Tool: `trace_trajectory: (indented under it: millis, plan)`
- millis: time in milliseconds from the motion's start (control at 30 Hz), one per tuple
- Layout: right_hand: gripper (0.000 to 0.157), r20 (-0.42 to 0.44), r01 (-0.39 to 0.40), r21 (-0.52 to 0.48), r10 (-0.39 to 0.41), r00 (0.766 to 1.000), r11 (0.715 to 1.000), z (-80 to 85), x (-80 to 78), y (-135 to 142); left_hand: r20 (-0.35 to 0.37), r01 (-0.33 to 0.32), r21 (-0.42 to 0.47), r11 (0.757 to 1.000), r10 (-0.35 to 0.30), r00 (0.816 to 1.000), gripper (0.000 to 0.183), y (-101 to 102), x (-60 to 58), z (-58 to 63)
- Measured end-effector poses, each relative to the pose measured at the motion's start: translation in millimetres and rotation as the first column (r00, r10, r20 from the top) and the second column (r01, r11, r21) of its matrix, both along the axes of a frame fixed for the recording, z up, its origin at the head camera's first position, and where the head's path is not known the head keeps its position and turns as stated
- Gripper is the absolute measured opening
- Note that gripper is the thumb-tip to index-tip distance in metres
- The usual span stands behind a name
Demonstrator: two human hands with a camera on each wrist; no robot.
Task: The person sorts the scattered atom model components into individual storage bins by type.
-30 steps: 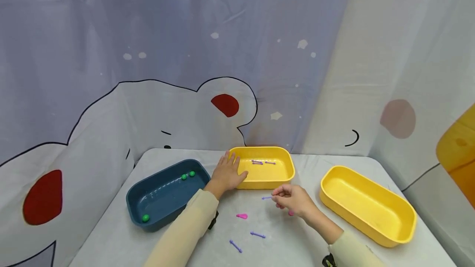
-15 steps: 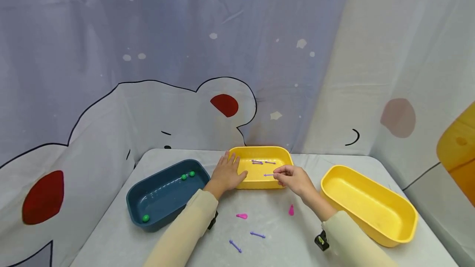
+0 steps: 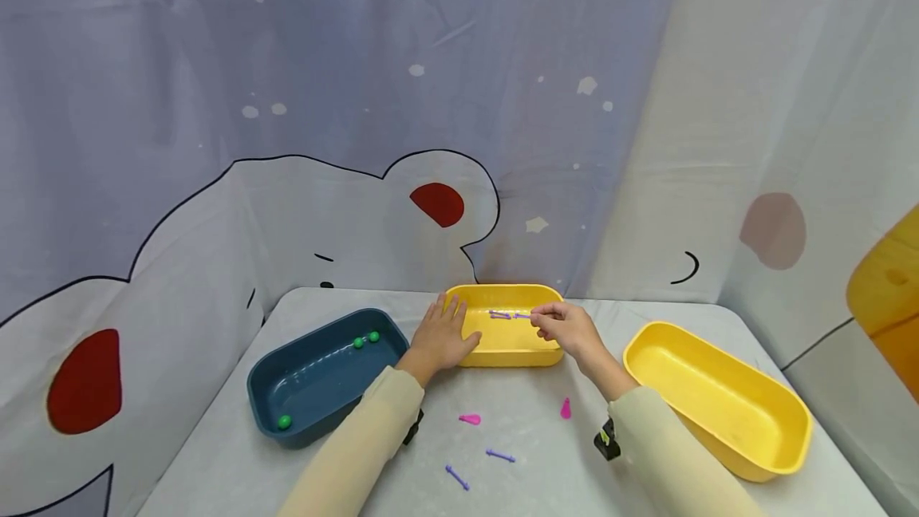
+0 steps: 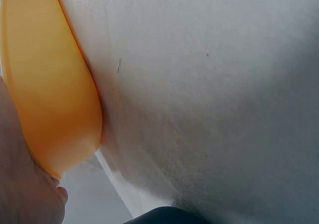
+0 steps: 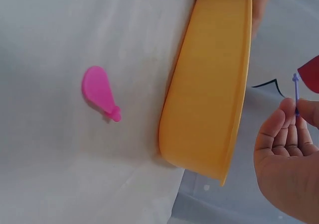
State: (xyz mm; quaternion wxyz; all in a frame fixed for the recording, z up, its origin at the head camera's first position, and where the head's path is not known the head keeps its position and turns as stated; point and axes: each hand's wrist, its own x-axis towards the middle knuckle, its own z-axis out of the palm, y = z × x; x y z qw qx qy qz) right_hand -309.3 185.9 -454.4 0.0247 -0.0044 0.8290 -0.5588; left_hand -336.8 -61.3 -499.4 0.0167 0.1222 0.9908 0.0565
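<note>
My right hand (image 3: 570, 333) is over the right side of the middle yellow bin (image 3: 506, 358). Its thumb and index finger pinch a thin purple stick with knobbed ends (image 5: 296, 92), held above the rim in the right wrist view. Inside that bin lie purple sticks (image 3: 499, 315). My left hand (image 3: 439, 337) rests on the bin's left rim with straight, spread fingers; in the left wrist view only part of this hand (image 4: 27, 184) shows against the yellow wall. Two more purple sticks (image 3: 500, 455) lie on the table in front.
Two pink drop-shaped pieces (image 3: 470, 419) lie on the white table between my arms. To the left stands a dark blue bin (image 3: 283, 357) holding green balls (image 3: 285, 422). Another yellow bin (image 3: 711, 437) stands at the right. A printed curtain (image 3: 345, 102) hangs behind.
From in front of the middle bin, my right hand has moved forward and up over it, carrying the purple stick. One pink piece came into full view. My left hand stayed in place.
</note>
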Motion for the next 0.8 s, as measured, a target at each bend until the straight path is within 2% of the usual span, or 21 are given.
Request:
trace_trajectory:
  millis: [267, 500, 800]
  plan:
    - [0.027, 0.013, 0.023, 0.011, -0.023, 1.000, 1.000, 0.7, -13.9, -2.8, 0.004, -0.007, 0.002, 1.000, 0.007, 1.000, 0.080, -1.0, 0.8, 0.0]
    - [0.025, 0.016, 0.041, -0.022, -0.040, 0.999, 0.999, -3.9, -27.1, -7.2, 0.003, -0.005, 0.002, 1.000, 0.005, 1.000, 0.080, -1.4, 0.7, 0.5]
    - [0.023, 0.032, 0.053, 0.000, -0.053, 0.998, 0.999, -9.1, -37.1, -9.8, 0.001, -0.005, 0.004, 1.000, 0.005, 1.000, 0.080, -0.7, 0.7, 0.6]
